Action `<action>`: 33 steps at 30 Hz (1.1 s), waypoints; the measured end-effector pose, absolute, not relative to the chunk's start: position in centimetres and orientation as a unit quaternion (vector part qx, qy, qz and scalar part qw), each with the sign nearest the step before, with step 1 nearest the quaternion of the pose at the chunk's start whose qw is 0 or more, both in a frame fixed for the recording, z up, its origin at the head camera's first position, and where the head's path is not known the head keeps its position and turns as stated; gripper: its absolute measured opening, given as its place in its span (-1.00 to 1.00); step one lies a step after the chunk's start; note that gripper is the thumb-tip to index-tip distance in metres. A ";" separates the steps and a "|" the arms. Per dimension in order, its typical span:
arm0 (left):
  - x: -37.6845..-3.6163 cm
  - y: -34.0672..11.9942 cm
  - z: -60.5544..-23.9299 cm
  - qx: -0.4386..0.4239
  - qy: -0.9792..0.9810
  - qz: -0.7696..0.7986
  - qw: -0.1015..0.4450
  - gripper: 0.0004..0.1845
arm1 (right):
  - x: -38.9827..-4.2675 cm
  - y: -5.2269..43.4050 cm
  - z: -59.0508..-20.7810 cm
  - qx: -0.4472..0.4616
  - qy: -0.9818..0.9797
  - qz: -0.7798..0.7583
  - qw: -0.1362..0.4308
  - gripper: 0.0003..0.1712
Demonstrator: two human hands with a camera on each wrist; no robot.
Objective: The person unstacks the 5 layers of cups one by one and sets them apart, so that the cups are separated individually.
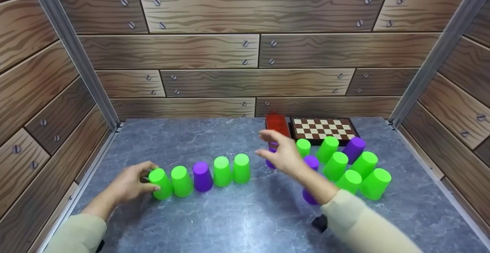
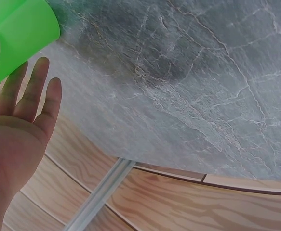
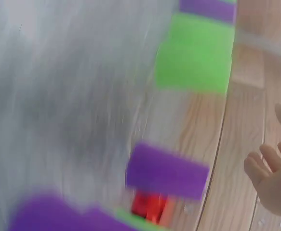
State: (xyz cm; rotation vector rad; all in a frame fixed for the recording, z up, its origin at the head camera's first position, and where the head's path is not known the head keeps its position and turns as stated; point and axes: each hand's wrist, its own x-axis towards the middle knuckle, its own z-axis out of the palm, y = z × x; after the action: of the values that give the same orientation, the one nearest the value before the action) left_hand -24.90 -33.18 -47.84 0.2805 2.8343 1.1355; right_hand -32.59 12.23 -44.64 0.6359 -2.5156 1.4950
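Near the tabletop's [image 1: 214, 222] left edge, the end green cup [image 1: 160, 184] is touched by the relaxed left hand [image 1: 132, 184]; the right hand [image 1: 281, 153] is held spread, empty, over the cups.

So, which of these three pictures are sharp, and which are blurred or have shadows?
Head view: mostly sharp; only the right hand is slightly smeared, and soft shadows lie on the grey table under the arms. Left wrist view: sharp, showing the left hand beside a green cup. Right wrist view: heavily blurred, so the cups appear as purple and green smears.
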 end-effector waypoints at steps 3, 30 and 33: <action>-24.9 -33.2 -47.8 0.093 0.924 0.370 0.036 -0.57 | -31.6 10.6 -45.9 0.202 -0.826 0.520 0.078 -0.33; -24.7 -33.1 -47.8 0.093 0.922 0.372 0.048 -0.56 | -29.7 7.4 -51.8 0.129 -0.811 0.566 0.072 -0.36; -24.7 -33.2 -47.7 0.094 0.923 0.371 0.047 -0.55 | -29.3 8.9 -51.6 0.125 -0.807 0.571 0.085 -0.36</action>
State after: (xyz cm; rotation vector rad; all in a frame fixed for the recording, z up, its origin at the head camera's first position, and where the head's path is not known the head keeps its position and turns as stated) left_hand -24.71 -33.20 -47.69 0.2866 2.8138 1.1327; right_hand -29.34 8.86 -51.56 0.3737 -2.4063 1.7037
